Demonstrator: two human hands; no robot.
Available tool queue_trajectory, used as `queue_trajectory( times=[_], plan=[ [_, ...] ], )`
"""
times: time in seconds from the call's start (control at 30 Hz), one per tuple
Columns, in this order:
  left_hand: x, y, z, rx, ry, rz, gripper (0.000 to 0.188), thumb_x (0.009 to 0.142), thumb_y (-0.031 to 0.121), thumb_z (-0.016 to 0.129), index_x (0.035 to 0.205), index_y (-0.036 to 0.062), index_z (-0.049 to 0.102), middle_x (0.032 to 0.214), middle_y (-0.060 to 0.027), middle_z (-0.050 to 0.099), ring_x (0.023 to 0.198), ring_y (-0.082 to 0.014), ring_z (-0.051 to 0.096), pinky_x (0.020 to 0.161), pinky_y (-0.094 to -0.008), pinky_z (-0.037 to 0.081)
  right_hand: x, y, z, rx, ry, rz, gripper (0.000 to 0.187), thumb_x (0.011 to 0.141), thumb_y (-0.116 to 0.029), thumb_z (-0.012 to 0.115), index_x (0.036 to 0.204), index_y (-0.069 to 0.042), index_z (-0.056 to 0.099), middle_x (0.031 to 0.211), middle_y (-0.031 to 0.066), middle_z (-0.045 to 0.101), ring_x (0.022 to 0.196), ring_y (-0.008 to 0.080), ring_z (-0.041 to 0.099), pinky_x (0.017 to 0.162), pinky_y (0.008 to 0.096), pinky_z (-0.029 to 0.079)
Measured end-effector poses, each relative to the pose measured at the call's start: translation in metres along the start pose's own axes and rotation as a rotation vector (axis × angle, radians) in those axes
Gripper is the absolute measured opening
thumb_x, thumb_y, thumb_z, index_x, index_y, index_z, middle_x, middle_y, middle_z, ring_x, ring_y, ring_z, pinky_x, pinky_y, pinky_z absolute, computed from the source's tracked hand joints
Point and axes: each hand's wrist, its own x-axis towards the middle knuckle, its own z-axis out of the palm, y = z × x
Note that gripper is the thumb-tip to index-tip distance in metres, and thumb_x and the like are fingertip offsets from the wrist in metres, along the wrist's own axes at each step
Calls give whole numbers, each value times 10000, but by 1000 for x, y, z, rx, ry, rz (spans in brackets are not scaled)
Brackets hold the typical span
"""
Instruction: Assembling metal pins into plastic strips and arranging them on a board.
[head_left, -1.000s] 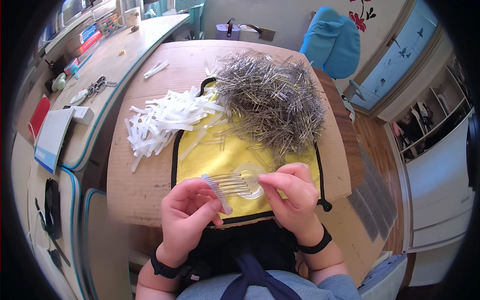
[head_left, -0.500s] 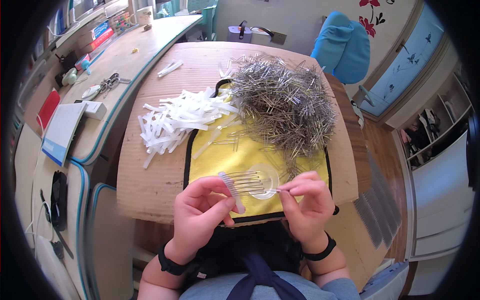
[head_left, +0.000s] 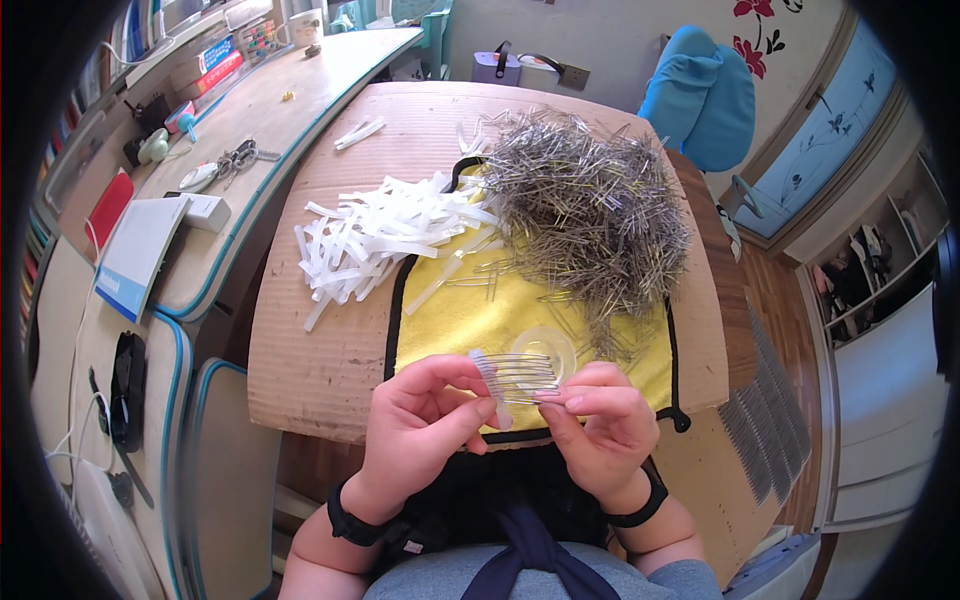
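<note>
At lower centre, the left hand (head_left: 425, 425) pinches a clear plastic comb strip (head_left: 485, 375); the right hand (head_left: 600, 425) fingers grip its wire prongs (head_left: 525, 375) over the yellow cloth (head_left: 460, 320).

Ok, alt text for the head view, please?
Left hand and right hand hold a clear comb strip with metal prongs above a yellow cloth, between a pile of metal pins and white plastic strips.

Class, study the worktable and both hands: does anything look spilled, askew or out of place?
Nothing looks damaged. The heap of metal pins straggles loosely over the yellow mat, and two white strips lie apart from the main strip pile. The left hand and right hand hold a half-filled comb.
</note>
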Motion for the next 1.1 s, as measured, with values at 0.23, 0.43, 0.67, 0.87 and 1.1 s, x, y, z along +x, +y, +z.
queue_trajectory(
  times=[0.23, 0.43, 0.67, 0.87, 1.1],
  plan=[
    [0, 0, 0, -9, -2, 10, 242, 770, -53, 557, 1006, -27, 512, 877, -88, 585, 748, -142, 610, 517, -190, 507, 0, 1, -2, -42, -53, -28, 223, 682, 49, 660, 816, -41, 505, 728, 84, 588, 647, 140, 561, 563, 226, 444],
    [2, 5, 5, 83, 32, -74, 171, 767, -57, 550, 935, -26, 549, 820, -92, 608, 732, -130, 615, 514, -189, 507, 9, -21, -10, 4, -101, 321, 268, 714, 46, 635, 873, 9, 422, 734, 70, 559, 708, 116, 607, 590, 213, 485],
    [1, 3, 9, 144, 38, -31, 154, 762, -67, 543, 909, -26, 556, 800, -98, 607, 709, -139, 621, 497, -193, 507, 6, -25, -12, -34, -175, 408, 356, 698, 68, 648, 917, -6, 377, 834, 88, 560, 759, 113, 595, 682, 219, 475],
    [2, -1, 4, 58, 106, 34, 177, 769, -62, 530, 941, -30, 505, 800, -110, 596, 677, -147, 616, 468, -189, 493, 36, -17, -64, -540, 33, 108, 150, 682, -51, 665, 822, -36, 616, 745, 86, 600, 674, 204, 569, 605, 285, 458],
    [3, 1, 8, 49, 103, 47, 179, 765, -62, 539, 938, -29, 507, 832, -118, 595, 674, -144, 615, 461, -186, 486, 26, 4, -96, -736, -203, 302, 104, 660, -46, 637, 763, -35, 627, 715, 90, 581, 688, 251, 549, 627, 325, 438]
  ],
)
